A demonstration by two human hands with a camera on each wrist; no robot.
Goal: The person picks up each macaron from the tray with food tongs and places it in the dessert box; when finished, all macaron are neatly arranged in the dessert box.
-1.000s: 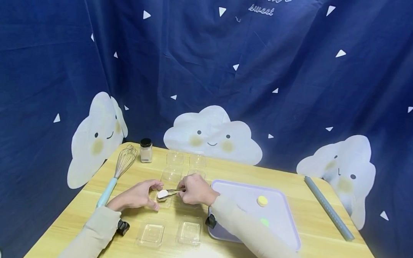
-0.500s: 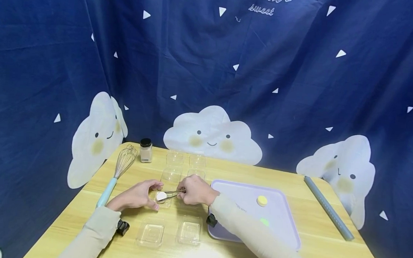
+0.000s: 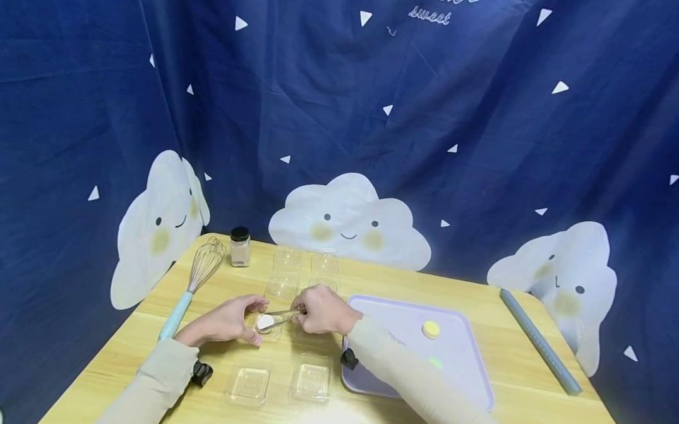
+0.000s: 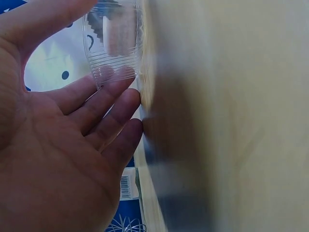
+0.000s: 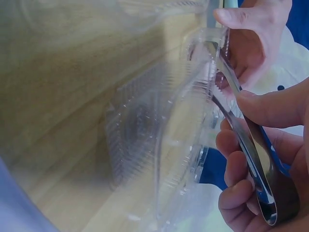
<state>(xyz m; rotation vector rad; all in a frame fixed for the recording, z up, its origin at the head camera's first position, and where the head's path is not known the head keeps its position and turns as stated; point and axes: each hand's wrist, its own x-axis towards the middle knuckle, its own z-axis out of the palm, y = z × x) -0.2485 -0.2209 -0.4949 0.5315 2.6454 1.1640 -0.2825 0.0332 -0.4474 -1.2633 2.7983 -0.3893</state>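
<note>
My right hand (image 3: 322, 309) holds metal tongs (image 5: 244, 130), their arms pinched between thumb and fingers. The tong tips reach into a small clear plastic box (image 4: 116, 67), at either side of a small round white piece (image 3: 265, 323). That piece sits low in the box and looks pinkish in the left wrist view. My left hand (image 3: 226, 321) curves around the box, thumb at one side and fingertips touching the other. A second clear box (image 5: 137, 121) stands beside it, partly hidden by my right hand in the head view.
Two more clear boxes (image 3: 249, 385) lie nearer the front. A lilac tray (image 3: 377, 312) at right bears a yellow round piece (image 3: 430, 330) and a green one (image 3: 435, 363). A whisk (image 3: 191, 284) and a black-lidded jar (image 3: 240, 249) are at left, a grey rod (image 3: 540, 342) far right.
The white piece has moved slightly left and down into the box. The tong arms now stand a little wider apart. My left hand has stayed in place.
</note>
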